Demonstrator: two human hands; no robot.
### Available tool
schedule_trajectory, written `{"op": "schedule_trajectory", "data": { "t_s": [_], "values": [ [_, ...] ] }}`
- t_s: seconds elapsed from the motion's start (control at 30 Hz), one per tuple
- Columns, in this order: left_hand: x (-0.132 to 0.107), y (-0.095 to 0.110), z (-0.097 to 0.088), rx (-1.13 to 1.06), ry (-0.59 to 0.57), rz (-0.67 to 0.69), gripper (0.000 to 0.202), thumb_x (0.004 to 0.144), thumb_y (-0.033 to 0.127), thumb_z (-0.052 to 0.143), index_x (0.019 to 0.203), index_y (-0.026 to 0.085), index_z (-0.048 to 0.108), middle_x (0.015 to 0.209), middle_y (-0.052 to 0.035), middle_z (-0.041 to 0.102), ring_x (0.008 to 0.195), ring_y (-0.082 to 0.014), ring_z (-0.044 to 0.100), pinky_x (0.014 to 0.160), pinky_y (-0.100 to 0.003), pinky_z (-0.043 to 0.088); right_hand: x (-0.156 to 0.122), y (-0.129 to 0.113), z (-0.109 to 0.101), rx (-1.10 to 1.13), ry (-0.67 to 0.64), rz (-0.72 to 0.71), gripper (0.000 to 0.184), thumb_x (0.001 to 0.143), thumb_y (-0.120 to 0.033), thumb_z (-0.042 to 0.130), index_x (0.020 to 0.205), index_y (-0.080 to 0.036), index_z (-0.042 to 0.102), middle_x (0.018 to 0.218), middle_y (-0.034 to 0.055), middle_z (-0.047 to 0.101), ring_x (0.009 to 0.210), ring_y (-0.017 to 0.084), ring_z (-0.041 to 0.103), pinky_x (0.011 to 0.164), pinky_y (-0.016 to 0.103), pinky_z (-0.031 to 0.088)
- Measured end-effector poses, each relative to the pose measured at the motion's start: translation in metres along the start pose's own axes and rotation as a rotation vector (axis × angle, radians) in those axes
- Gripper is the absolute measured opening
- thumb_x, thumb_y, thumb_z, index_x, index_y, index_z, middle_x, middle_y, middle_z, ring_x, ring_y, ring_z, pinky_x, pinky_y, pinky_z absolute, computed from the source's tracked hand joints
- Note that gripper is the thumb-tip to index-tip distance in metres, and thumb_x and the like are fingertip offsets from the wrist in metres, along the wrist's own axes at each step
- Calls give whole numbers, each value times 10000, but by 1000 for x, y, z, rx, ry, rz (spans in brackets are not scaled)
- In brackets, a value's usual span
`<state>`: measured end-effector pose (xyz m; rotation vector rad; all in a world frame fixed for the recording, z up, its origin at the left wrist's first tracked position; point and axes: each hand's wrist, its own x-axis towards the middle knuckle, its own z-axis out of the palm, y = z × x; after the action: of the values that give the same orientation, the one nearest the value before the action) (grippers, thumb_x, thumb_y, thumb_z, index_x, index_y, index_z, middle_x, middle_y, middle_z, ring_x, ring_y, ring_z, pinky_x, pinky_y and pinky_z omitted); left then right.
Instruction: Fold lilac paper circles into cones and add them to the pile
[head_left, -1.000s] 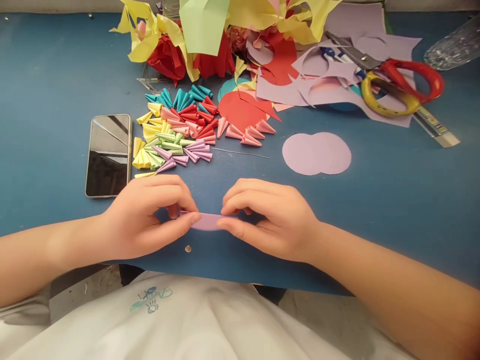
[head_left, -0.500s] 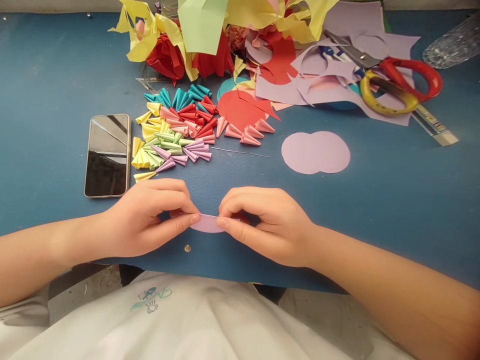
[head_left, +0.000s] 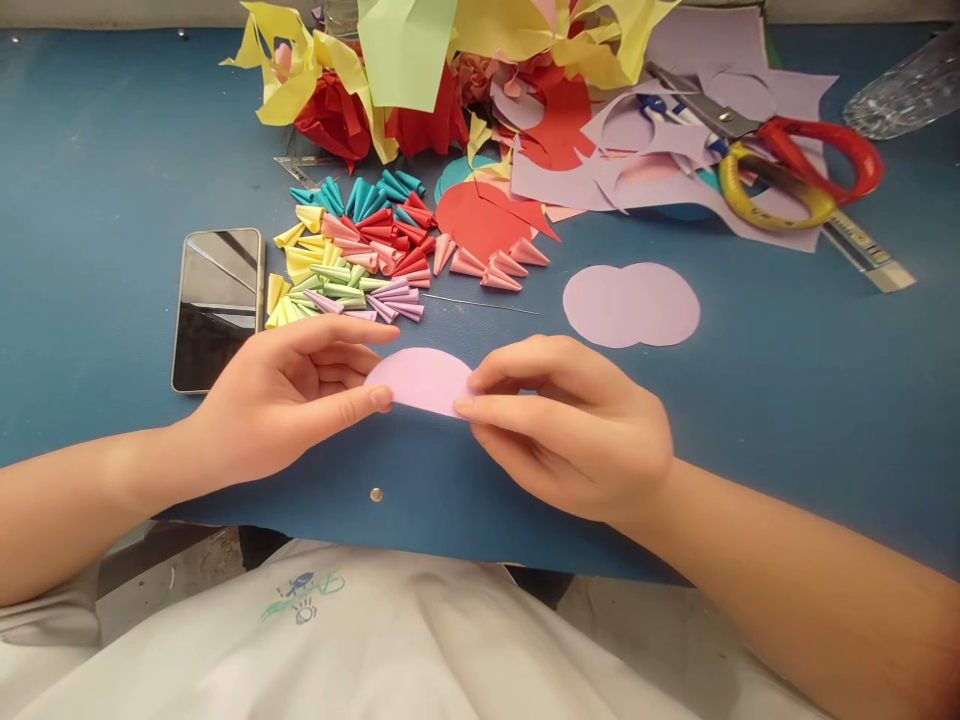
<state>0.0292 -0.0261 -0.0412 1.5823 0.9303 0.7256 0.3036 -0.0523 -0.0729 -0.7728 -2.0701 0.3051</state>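
Between my hands, above the near part of the table, is a light purple paper half-circle point(head_left: 424, 380). It looks like a disc folded in two, curved edge up and straight edge towards me. My left hand point(head_left: 281, 395) has its thumb on the left end, with the index finger stretched out above and the other fingers curled behind. My right hand point(head_left: 574, 425) pinches the right end between thumb and fingers. Two overlapping light purple paper discs point(head_left: 631, 305) lie flat beyond my right hand. Small rolled paper cones point(head_left: 352, 245) in several colours lie beyond my left hand.
A phone point(head_left: 217, 310) lies left of the cones, and a needle point(head_left: 480, 303) right of them. Red-and-yellow-handled scissors point(head_left: 787, 160) rest on purple paper scraps point(head_left: 555, 180). A clear plastic bottle point(head_left: 911, 90) is at the far right. Crumpled yellow paper point(head_left: 281, 60) sits at the back.
The purple paper has been raised away from me and turned, so its curved edge now points up instead of towards me. My left index finger has lifted off; my right hand has shifted to the paper's end.
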Motion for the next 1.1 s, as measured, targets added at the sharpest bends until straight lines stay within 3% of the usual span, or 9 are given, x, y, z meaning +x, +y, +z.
{"op": "schedule_trajectory", "data": {
  "t_s": [0.1,0.17,0.27,0.33,0.57,0.7,0.87,0.97,1.1],
  "values": [
    [2,1,-2,-115,-17,-61,285,970,163,817,1240,148,724,966,-3,853,888,-164,846,791,-215,719,-2,-5,6,157,75,95,207,918,-177,852,1082,-260,757,1091,100,721,855,208,753,610,318,687],
    [3,1,-2,-106,-3,-52,263,961,136,817,1209,142,731,923,4,849,854,-156,848,765,-192,715,-3,-9,10,313,91,268,300,878,-274,924,1127,-237,760,1089,102,731,850,202,755,602,309,707],
    [3,1,2,-77,19,-19,219,945,135,826,1155,129,767,908,-12,854,810,-158,847,724,-180,715,-5,-14,15,459,72,534,340,892,-222,896,1198,-234,750,1021,62,782,871,190,786,659,278,723],
    [2,1,5,-63,28,-19,220,929,151,844,1140,122,791,914,-29,861,803,-162,847,727,-178,717,-6,-14,16,480,64,597,326,914,-190,861,1213,-243,744,999,44,801,877,186,801,716,280,727],
    [-1,2,6,-73,13,23,278,956,66,766,1222,143,780,1143,-27,834,1037,-165,834,970,-234,711,-3,-4,11,239,19,256,172,967,-96,759,1083,-222,770,1129,81,723,790,138,721,679,276,671],
    [0,6,5,-149,-53,-25,172,992,143,776,1163,132,779,1108,-58,836,1016,-163,829,923,-227,711,-4,-3,10,155,-22,100,247,959,4,670,1039,-209,766,1200,109,674,933,172,724,710,296,662],
    [0,0,9,-157,-33,-52,232,960,147,821,1184,146,761,1128,-78,822,1048,-175,816,924,-255,706,-3,-2,12,89,-123,29,99,972,-155,773,1059,-193,746,1081,128,757,877,210,699,710,353,642],
    [0,-9,10,-57,1,15,340,946,107,799,1270,190,737,1186,-77,799,1084,-184,799,934,-263,696,-1,-3,12,188,-155,28,233,979,-372,830,1068,-173,747,954,100,778,798,188,711,703,318,630],
    [-1,-18,8,64,-4,63,376,916,122,798,1268,244,754,1200,-77,786,880,-163,767,835,-279,694,0,-7,9,176,-152,166,115,1009,-220,775,903,-210,732,780,10,775,649,118,675,636,241,557]
  ]
}}
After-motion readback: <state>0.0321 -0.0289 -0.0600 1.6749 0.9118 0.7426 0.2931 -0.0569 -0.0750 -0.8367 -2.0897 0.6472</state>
